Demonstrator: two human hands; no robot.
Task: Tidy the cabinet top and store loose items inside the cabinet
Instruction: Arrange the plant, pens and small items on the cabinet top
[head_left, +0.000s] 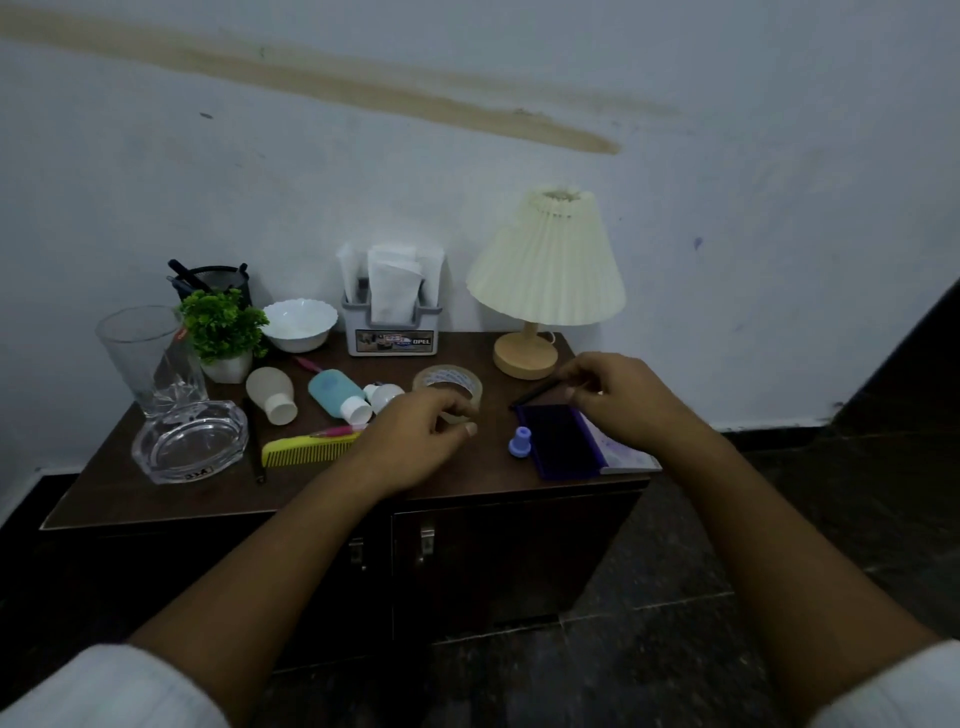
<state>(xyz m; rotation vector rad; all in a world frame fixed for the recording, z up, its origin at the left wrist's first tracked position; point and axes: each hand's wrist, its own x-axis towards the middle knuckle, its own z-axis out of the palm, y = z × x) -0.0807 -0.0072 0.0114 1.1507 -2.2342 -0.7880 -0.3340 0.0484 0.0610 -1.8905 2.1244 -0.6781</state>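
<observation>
Seemingly mid-sort, both hands work the cabinet top (156, 493) in front of the lamp (545, 270), as I see it over the remote feed. My left hand (421, 441) sits to the lamp's front left, fingers curled over the near rim of the tape roll (448, 387) with the thumb tucked under; it appears to pinch that rim, though the dim light leaves the contact uncertain. My right hand (618, 400), just in front of the lamp's base, has fingertips closed on a thin black pen (535, 396), whose free end slants down and left toward a dark blue case (558, 441). The wrist is bent downward with the knuckles uppermost.

I judge the roll light and stiff, its outer face slick. A finger hooked through the core should hold it better than a pinch on the wall. The pen looks light and rigid, and it is likely to roll if set down. A hold near its middle should keep it level.

Left of the tape, farther from the lamp, lie a blue bottle (335, 395) on its side and a yellow comb (306, 449). The cabinet doors (498, 561) below are closed.
</observation>
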